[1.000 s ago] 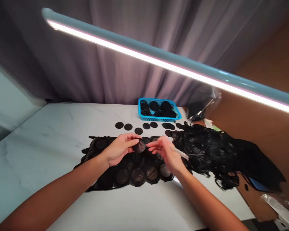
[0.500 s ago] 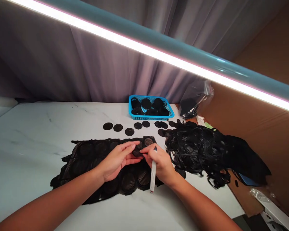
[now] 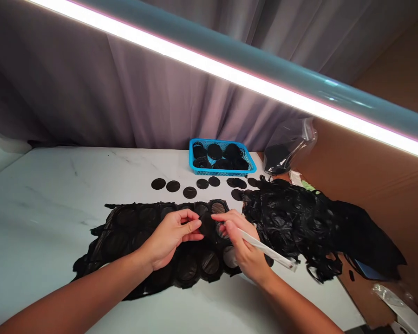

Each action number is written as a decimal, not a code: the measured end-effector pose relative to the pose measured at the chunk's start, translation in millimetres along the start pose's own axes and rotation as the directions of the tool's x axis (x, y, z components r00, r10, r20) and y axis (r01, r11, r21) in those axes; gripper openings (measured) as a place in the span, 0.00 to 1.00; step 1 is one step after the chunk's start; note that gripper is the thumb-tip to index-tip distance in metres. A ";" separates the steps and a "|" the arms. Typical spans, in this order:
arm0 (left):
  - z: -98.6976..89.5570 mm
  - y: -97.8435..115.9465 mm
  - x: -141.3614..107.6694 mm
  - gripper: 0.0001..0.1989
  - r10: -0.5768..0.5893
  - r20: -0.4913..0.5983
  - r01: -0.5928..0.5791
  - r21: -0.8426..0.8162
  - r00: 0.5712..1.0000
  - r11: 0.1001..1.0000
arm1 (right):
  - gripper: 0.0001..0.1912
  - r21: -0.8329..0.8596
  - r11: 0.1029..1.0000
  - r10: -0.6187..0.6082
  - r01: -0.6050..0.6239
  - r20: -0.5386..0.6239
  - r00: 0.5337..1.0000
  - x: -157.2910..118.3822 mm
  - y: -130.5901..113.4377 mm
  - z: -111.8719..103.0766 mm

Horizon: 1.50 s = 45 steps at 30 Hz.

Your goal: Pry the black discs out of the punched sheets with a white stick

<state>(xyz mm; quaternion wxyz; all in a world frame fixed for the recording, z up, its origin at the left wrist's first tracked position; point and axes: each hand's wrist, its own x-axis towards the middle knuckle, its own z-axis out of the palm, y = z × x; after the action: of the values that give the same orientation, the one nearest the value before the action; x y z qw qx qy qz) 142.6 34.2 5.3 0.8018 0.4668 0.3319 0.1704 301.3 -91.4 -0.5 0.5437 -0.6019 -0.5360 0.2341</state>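
My left hand (image 3: 174, 234) pinches a thin black disc (image 3: 206, 225) between thumb and fingers, upright above the black sheet (image 3: 125, 241). The sheet lies on the table and bears rows of round cut-outs, some with discs in them. My right hand (image 3: 242, 239) is closed around a slim white tool (image 3: 268, 250), whose back end points down to the right. Its tip is hidden in the hand, so its kind cannot be told. The right index fingertip touches or nearly touches the disc's upper right edge.
Several loose black discs (image 3: 173, 186) lie behind the sheet. At the back stands a blue basket (image 3: 223, 172) holding black discs. To the right are a heap of black scraps (image 3: 282, 218) and a clear plastic bag (image 3: 289, 144). A lamp tube (image 3: 230, 65) crosses overhead.
The disc has come up off the sheet and now stands between my hands. The white tool has swung from pointing down toward me to pointing right. The view has shifted slightly.
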 end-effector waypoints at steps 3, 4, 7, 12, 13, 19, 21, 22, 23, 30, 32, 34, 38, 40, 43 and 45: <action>0.0 -2.7 0.1 0.18 -0.006 -0.048 0.007 0.023 0.999 1.000 | 0.09 0.077 0.996 0.055 -0.053 -0.017 0.998 -1.7 0.2 7.4; -0.1 -3.1 0.2 0.19 -0.002 -0.056 0.004 0.022 0.998 1.000 | 0.08 0.122 0.989 0.088 -0.084 -0.026 0.996 -2.2 0.7 9.6; 0.0 -2.9 0.3 0.20 0.032 -0.046 -0.031 0.018 0.998 0.999 | 0.02 0.181 0.977 0.124 -0.115 -0.041 0.991 -2.5 1.2 12.6; 1.9 -3.1 0.3 0.20 0.101 -0.020 -0.100 0.033 0.995 0.994 | 0.07 0.069 0.997 0.041 -0.038 -0.039 0.998 -0.7 -3.7 11.1; 2.1 -3.6 0.4 0.20 0.106 -0.022 -0.105 0.037 0.994 0.994 | 0.07 0.059 0.997 0.044 -0.042 -0.035 0.998 -0.5 -4.6 11.3; 1.6 -7.0 0.8 0.18 0.156 -0.049 -0.152 0.078 0.986 0.985 | 0.08 0.041 0.997 0.066 -0.065 -0.039 0.997 0.0 -5.0 16.1; 1.6 -8.0 0.7 0.17 0.182 -0.047 -0.176 0.109 0.982 0.978 | 0.09 0.029 0.998 0.049 -0.048 -0.049 0.998 0.5 -4.8 17.3; 1.6 -8.6 0.6 0.16 0.195 -0.047 -0.188 0.127 0.980 0.974 | 0.09 0.024 0.999 0.041 -0.040 -0.051 0.998 0.7 -4.7 17.8; 1.7 -9.3 0.4 0.16 0.206 -0.046 -0.198 0.142 0.977 0.970 | 0.09 0.019 0.999 0.034 -0.033 -0.052 0.998 0.6 -4.4 18.2; 2.7 -14.6 0.0 0.13 0.258 -0.039 -0.245 0.198 0.965 0.949 | 0.07 -0.308 0.919 -0.273 0.247 -0.046 0.961 -3.4 5.9 24.6; 3.4 -15.6 0.1 0.12 0.273 -0.057 -0.254 0.222 0.960 0.941 | 0.08 -0.466 0.805 -0.413 0.368 0.005 0.911 -5.0 9.5 28.6; 4.2 -16.1 0.1 0.12 0.280 -0.076 -0.254 0.243 0.957 0.936 | 0.08 -0.566 0.706 -0.474 0.426 0.069 0.878 -6.1 11.5 32.0; 6.8 -14.5 -1.1 0.14 0.267 -0.089 -0.240 0.237 0.960 0.941 | 0.09 -0.640 0.648 -0.434 0.413 0.136 0.891 -3.4 11.5 28.6; 8.5 -12.5 -2.3 0.14 0.252 -0.071 -0.232 0.217 0.965 0.948 | 0.09 -0.641 0.695 -0.353 0.326 0.091 0.931 0.9 9.6 20.4; 11.2 -10.3 -3.2 0.14 0.235 -0.024 -0.226 0.193 0.972 0.955 | 0.08 -0.531 0.837 -0.180 0.133 -0.038 0.983 6.8 4.1 8.0; 12.3 -10.6 -2.8 0.15 0.236 -0.009 -0.230 0.188 0.972 0.955 | 0.08 -0.392 0.919 -0.061 0.036 -0.053 0.997 7.9 -0.5 4.6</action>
<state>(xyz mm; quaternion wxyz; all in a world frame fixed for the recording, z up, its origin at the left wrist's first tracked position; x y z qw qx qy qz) 148.7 19.4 1.3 0.7239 0.5726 0.3014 0.2392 299.6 -82.6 0.9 0.4354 -0.6920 -0.5689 0.0896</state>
